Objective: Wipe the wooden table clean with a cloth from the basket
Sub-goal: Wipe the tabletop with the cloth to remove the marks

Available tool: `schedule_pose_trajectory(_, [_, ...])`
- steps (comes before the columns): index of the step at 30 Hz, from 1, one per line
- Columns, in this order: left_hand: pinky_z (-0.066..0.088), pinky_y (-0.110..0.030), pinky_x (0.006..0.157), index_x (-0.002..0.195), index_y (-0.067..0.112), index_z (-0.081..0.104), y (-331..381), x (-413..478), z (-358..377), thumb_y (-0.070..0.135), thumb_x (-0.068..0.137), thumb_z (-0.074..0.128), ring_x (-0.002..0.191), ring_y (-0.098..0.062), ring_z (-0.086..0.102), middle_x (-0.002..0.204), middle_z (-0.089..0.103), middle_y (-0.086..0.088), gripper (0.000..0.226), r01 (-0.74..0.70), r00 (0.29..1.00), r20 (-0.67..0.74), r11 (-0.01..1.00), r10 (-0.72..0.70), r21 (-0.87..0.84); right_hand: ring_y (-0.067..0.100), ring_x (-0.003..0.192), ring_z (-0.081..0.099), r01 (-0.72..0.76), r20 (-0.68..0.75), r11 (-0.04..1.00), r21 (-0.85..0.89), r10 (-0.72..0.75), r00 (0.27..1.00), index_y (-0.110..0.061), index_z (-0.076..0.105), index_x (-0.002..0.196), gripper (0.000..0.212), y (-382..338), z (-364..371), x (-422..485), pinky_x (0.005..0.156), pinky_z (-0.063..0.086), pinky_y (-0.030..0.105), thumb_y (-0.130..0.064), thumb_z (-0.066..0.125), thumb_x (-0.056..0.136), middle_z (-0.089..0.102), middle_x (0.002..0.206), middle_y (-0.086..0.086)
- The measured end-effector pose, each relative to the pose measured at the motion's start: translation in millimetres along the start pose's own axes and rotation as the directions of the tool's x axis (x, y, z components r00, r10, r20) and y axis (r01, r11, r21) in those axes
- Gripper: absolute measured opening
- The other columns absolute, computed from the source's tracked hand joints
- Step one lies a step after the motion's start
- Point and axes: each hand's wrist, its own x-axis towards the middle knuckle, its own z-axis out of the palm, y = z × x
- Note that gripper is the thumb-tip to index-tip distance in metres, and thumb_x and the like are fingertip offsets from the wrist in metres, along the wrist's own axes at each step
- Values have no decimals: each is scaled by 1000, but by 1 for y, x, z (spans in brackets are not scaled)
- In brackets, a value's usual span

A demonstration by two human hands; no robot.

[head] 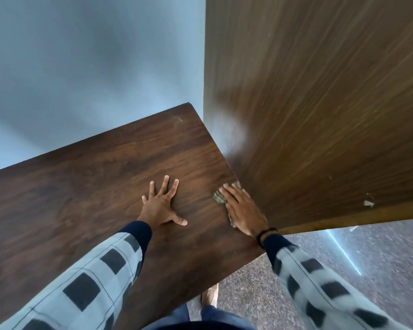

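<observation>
The dark wooden table (86,182) fills the left and middle of the head view. My left hand (161,204) lies flat on the tabletop with fingers spread. My right hand (242,209) presses a greyish cloth (218,198) flat against the table near its right edge; the fingers are straight and most of the cloth is hidden beneath the palm. The right arm is blurred. No basket is in view.
A tall wooden cabinet side (320,103) stands right against the table's right edge. A pale blue wall (81,67) runs behind the table. Grey speckled floor (260,294) and my foot (211,296) show below the table's near corner.
</observation>
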Motion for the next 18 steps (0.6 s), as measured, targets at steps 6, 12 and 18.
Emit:
schedule_pose_trajectory(6, [1,-69,114,152,45,-21,-1,-3,1,68,52,84,145,-37,-30,157,-35,15,146,-1,1000,5,1000,1,15,17,155,8,-94,-54,996,4,94,994,-23,23,160,53,-2,9,-14,126,15,42,-30,28,108,18,167,-6])
schedule_pose_trajectory(12, [1,-69,114,151,45,-22,0,-2,2,68,53,84,145,-36,-31,156,-37,15,146,-1,1000,2,1000,1,32,10,155,-5,-118,-23,993,8,118,993,-33,-2,160,55,9,27,-111,126,7,40,-38,14,108,7,167,-7])
schedule_pose_trajectory(18, [2,-69,113,151,45,-23,2,0,0,67,52,84,145,-37,-31,156,-38,15,147,14,1000,8,999,-14,47,15,155,9,-41,-16,998,-54,41,999,-29,18,160,53,14,16,-60,124,10,39,-34,22,108,17,167,-7])
